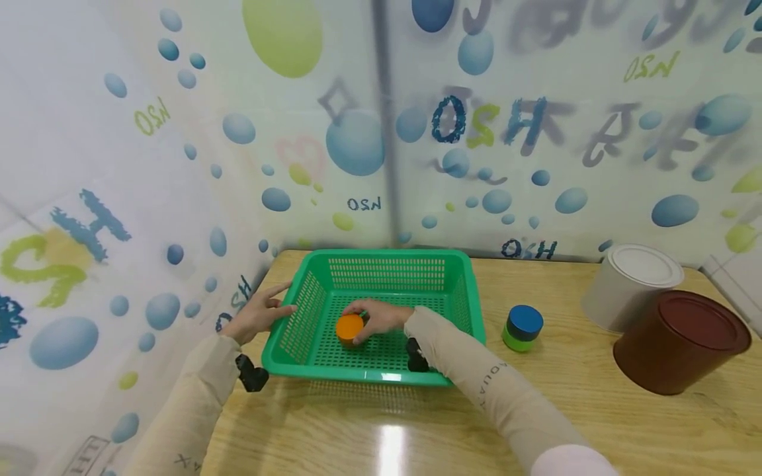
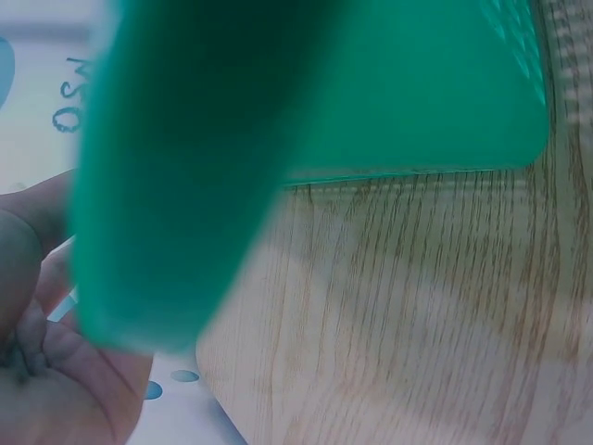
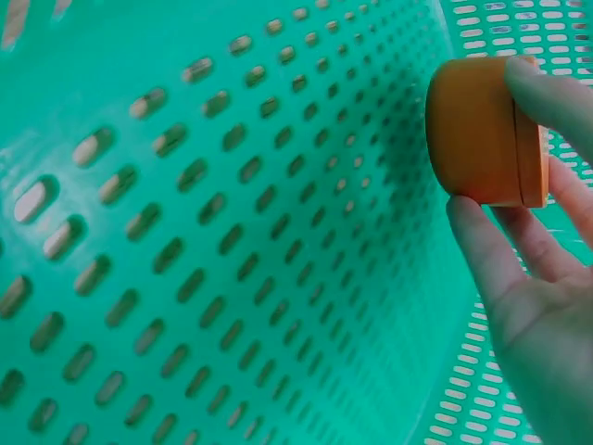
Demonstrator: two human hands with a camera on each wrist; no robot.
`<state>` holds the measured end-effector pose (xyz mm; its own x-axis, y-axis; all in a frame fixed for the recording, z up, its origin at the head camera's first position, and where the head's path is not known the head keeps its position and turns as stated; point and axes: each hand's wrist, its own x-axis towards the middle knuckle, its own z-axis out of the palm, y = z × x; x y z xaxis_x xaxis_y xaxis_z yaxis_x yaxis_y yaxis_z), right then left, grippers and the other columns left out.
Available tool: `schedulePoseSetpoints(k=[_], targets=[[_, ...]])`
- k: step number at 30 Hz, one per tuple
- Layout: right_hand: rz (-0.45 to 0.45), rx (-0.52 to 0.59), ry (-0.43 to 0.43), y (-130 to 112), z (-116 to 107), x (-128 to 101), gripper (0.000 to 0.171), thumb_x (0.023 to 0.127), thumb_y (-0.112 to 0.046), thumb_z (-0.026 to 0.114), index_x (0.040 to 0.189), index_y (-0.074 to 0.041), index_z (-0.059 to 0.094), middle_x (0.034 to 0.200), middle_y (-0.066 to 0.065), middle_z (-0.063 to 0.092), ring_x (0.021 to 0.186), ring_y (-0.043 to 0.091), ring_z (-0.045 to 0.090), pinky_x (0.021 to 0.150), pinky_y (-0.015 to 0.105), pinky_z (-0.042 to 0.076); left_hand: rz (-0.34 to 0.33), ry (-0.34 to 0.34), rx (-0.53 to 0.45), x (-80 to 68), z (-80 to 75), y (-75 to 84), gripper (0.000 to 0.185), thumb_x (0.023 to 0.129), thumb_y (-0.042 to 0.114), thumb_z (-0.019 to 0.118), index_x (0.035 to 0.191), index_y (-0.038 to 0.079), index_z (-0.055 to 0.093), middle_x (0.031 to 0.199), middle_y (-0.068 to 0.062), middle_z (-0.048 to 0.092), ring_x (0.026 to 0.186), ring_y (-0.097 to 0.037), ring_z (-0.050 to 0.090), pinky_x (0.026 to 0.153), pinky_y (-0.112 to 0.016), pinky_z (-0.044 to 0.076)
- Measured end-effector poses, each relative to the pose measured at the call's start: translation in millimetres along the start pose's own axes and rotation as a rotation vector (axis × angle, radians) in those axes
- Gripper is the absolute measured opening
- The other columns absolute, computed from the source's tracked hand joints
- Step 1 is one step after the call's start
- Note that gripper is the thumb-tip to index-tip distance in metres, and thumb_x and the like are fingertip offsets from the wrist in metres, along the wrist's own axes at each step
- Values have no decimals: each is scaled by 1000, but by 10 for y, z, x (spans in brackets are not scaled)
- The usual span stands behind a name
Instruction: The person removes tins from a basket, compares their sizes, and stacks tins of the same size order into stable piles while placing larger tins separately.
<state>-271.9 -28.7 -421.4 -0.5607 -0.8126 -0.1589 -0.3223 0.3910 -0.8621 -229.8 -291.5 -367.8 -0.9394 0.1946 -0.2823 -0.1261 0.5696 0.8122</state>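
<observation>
My right hand (image 1: 381,315) holds a small round orange jar (image 1: 350,328) inside the green plastic basket (image 1: 381,375). In the right wrist view the thumb lies on the lid side of the orange jar (image 3: 477,134) and the fingers curl round its other side, with a lid seam visible. At the basket's left side, my left hand (image 1: 257,317) touches the rim with spread, fairly straight fingers, its thumb over the edge. The left wrist view has the blurred green rim hiding part of the left hand (image 2: 65,380).
A small jar with a blue lid and green base (image 1: 522,327) stands right of the basket. Farther right are a white can (image 1: 631,287) and a brown can (image 1: 678,344) on the wooden table (image 1: 333,430). Patterned curtains (image 1: 411,165) hang behind and to the left.
</observation>
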Motion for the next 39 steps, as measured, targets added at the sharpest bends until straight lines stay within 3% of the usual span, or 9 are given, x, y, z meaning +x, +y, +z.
schedulePoseSetpoints(k=[7, 18, 22, 29, 39], targets=[[-53, -23, 25, -125, -88, -64, 58, 78, -8, 68, 130, -1, 41, 125, 9, 44, 113, 22, 42, 94, 34, 37, -10, 23, 32, 8, 0, -7, 68, 89, 24, 54, 144, 17, 14, 127, -29, 34, 108, -36, 45, 76, -44, 47], [-111, -59, 34, -426, -241, -366, 59, 79, -9, 68, 131, -4, 40, 126, 10, 45, 106, 24, 48, 86, 30, 42, -3, 6, 41, 1, -2, -26, 70, 89, 26, 54, 144, 15, 12, 133, -34, 24, 117, -43, 35, 80, -50, 44], [-120, -40, 19, -440, -278, -524, 60, 78, -9, 68, 131, -4, 40, 126, 9, 44, 104, 23, 49, 82, 25, 44, 8, 0, 25, -4, 1, -15, 70, 90, 24, 54, 144, 14, 10, 135, -35, 18, 119, -45, 30, 81, -51, 43], [-178, 5, 8, -413, -313, -850, 59, 80, -7, 66, 132, 0, 38, 126, 12, 43, 106, 23, 48, 82, 24, 46, 14, -1, 1, 0, 12, -17, 69, 90, 22, 53, 144, 11, 10, 133, -37, 20, 114, -45, 37, 79, -48, 46], [-224, 60, 138, -322, -521, -1315, 60, 80, -8, 66, 132, 1, 37, 126, 17, 41, 106, 29, 48, 81, 29, 47, 9, -6, 9, 9, -2, -26, 70, 90, 22, 53, 144, 12, 10, 135, -36, 17, 118, -46, 31, 81, -50, 44]])
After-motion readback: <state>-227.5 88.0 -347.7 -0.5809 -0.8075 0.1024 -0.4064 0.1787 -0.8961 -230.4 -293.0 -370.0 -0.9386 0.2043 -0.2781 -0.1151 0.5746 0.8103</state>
